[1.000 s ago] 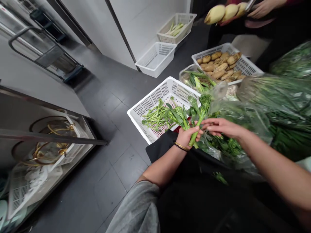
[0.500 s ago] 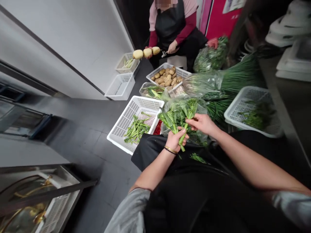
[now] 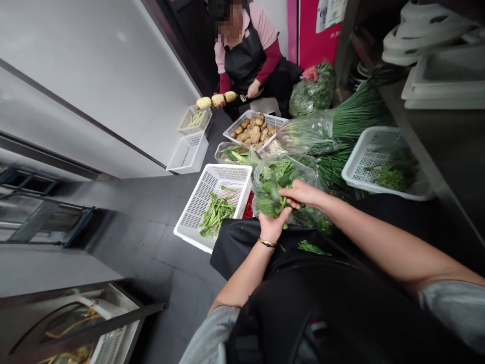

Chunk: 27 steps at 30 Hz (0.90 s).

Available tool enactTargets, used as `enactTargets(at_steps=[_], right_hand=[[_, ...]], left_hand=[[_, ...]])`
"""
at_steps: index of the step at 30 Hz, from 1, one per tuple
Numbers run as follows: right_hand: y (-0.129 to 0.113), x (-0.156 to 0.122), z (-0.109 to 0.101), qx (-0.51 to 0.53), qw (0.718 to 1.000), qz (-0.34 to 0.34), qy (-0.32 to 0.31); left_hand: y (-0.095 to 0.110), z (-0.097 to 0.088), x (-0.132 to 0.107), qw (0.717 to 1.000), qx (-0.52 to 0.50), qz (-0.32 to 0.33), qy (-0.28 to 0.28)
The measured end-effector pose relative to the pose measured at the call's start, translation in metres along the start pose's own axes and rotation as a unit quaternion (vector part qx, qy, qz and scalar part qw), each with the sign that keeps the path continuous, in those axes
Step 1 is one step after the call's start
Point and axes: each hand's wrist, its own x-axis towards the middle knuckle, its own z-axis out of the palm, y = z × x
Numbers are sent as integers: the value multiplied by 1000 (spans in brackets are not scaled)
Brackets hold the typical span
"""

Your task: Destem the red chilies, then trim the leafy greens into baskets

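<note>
My left hand is closed around the lower part of a leafy green vegetable stalk, above my lap. The leaves are smeared by motion. My right hand pinches the same greens from the right, fingertips close to my left thumb. Under and behind both hands sits an open clear plastic bag filled with more leafy greens. Left of it, a white perforated basket holds a pile of trimmed green stalks. A loose green sprig lies on my black apron.
Across from me a person in a black apron holds a peeled lotus root and a peeler. Between us stand a basket of potatoes and bundled green onions. A white basket with greens stands right, beside a metal shelf edge.
The view has shifted. My hands have drawn closer together on the greens; the thick stem end that stuck out below my left hand is now mostly hidden, and the leaves have swung over it.
</note>
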Motion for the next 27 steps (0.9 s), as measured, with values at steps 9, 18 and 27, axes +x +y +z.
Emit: enactTargets(at_steps=[9,18,27], right_hand=[[21,-33,28,112,990,-65,50],[-6,3,13,28,983,-95,154],[10,-5,3,46,978,-126,160]], left_hand=[[2,-23,10,996,-76,-37,27],[11,-13,-9,996,-70,-46,-19],[23,1,-8,985,-146,-77,-51]])
